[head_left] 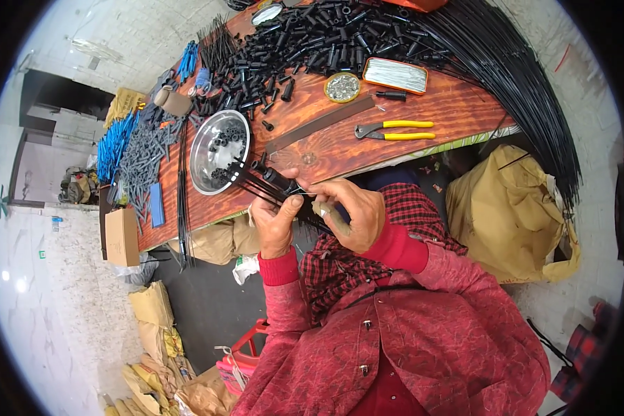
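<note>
My left hand [276,223] is closed around several thin black rods [254,186] and a black tubular fitting [276,178] at their top. The fingers of my right hand [352,213] pinch at the fitting's side, where a thin silvery wire or pin [305,192] shows. A grey-green wrap covers one right finger. Both hands meet over the table's front edge. Just left of them stands a clear bowl [193,161] with black ring-shaped pieces in it.
Yellow-handled pliers [399,130] and a dark metal bar [319,125] lie on the wooden table. Behind them are a dish of small metal parts [343,88], a tray of pins [395,75] and heaped black fittings [326,38]. Long black rods [513,69] hang over the right edge.
</note>
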`<state>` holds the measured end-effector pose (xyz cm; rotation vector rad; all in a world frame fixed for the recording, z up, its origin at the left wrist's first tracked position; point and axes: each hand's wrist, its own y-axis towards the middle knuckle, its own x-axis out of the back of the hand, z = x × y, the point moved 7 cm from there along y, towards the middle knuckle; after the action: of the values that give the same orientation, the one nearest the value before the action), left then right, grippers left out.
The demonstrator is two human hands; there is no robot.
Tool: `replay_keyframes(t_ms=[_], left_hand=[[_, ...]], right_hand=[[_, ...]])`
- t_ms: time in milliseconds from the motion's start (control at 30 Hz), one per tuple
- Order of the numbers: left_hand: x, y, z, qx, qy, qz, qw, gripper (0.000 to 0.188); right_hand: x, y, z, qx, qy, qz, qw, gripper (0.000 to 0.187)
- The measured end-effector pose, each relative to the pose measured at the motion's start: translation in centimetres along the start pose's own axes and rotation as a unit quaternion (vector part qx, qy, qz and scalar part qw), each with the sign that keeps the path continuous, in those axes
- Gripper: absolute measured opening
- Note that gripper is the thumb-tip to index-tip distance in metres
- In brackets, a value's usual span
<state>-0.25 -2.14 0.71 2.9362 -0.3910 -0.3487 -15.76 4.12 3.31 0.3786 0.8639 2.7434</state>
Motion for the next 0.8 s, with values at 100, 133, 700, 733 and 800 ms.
replay_keyframes(t_ms=[100, 133, 700, 733, 800], left_hand=[[-0.1, 0.0, 0.0, 0.001, 0.001, -0.001, 1.0, 0.048], [-0.2, 0.1, 0.0, 0.0, 0.0, -0.001, 1.0, 0.048], [-0.7, -0.2, -0.3, -0.011, -0.006, -0.008, 1.0, 0.043], [-0.6, -0.3, -0.4, -0.012, -0.006, -0.008, 1.0, 0.043], [-0.3, -0.5, -0.4, 0.002, 0.007, -0.023, 1.0, 0.042]], right_hand=[[0.2, 0.2, 0.1, -0.001, -0.007, 0.008, 1.0, 0.035], [0.3, 0.3, 0.3, 0.018, -0.015, 0.005, 1.0, 0.035], [0.5, 1.1, 0.3, 0.037, -0.002, 0.004, 0.999, 0.02], [0.4, 1.2, 0.4, 0.043, -0.009, 0.007, 0.999, 0.018], [0.4, 1.2, 0.6, 0.048, -0.015, 0.011, 0.999, 0.016]])
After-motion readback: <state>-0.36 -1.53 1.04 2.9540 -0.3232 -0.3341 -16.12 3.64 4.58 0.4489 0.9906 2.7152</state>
